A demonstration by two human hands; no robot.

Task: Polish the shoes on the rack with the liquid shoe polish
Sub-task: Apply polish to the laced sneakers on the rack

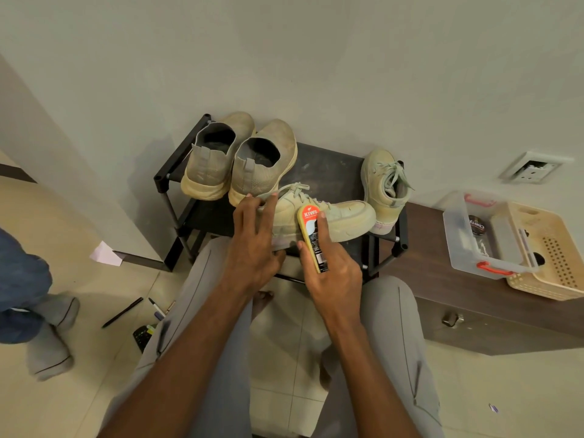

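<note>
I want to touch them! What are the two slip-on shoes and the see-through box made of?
The slip-on shoes look like soft knitted fabric: tiny mesh holes show at the heels, and the thick soles look like matte rubber or foam. The see-through box looks like hard, smooth plastic: you can see through its walls, and it has red clips.

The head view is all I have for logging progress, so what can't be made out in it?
- Applicator tip of the yellow polish bottle: faces the pale green lace-up sneaker, hidden.
- Sneaker's heel: covered by the left hand.
- Bottle's small print: too small; the right hand covers part.
- Black rack lower shelves: hidden by shoes and knees.
</note>
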